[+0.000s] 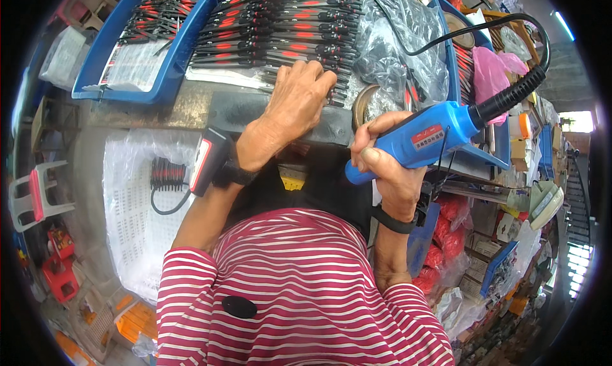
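Observation:
My right hand (pixel 392 165) is wrapped round a blue corded power tool (pixel 417 138), its thumb on the near side. The tool's rounded nose points left and toward me, and a thick black cable (pixel 510 93) leaves its far end. My left hand (pixel 298 98) rests at the near edge of the stacked rows of slim black-and-red pieces (pixel 280 31). Its fingers are curled down, and their tips are hidden, so what they grip does not show. Just under that hand lies a dark flat strip (pixel 239 109) along the bench edge.
A blue bin (pixel 167 89) of similar pieces stands at the left. Clear plastic bags (pixel 401 41) and a metal ring-shaped part (pixel 363 101) lie right of the rows. Lower left, a plastic-lined container (pixel 137 226) holds a bundle of black-and-red pieces (pixel 169 175). Red bags (pixel 449 219) are at the right.

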A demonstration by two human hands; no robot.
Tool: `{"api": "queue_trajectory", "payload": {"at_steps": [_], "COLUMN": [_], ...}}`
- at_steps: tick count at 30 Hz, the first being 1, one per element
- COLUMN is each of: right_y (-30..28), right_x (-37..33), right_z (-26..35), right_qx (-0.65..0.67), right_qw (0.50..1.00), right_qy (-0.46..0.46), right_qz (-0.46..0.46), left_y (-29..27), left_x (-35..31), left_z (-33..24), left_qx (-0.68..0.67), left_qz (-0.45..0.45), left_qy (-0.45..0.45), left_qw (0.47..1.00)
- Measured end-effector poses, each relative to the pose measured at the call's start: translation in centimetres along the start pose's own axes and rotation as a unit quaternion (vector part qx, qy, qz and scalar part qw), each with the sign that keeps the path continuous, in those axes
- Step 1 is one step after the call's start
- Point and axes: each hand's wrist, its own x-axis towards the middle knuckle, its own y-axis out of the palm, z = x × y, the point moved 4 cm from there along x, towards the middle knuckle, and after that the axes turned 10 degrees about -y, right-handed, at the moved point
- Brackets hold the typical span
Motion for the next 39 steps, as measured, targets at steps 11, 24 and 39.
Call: {"api": "queue_trajectory", "payload": {"at_steps": [11, 24, 39], "right_y": [0.3, 0.4, 2.6], "right_x": [0.2, 0.7, 3.1], "right_z": [0.0, 0.8, 2.0], "right_qx": [-0.007, 0.006, 0.031], "right_qw": [1.0, 0.999, 0.994], "right_qy": [-0.005, -0.029, -0.076], "right_qz": [-0.003, -0.012, -0.073], "left_y": [0.1, -1.9, -3.9], "left_x": [-0.1, 0.4, -8.1], "left_z": [-0.2, -1.3, -0.9], "left_qx": [0.05, 0.099, -0.571], "left_qz": [0.011, -0.071, 0.108], "left_qy": [0.011, 0.11, -0.397], "left_qw": [0.999, 0.986, 0.711]}}
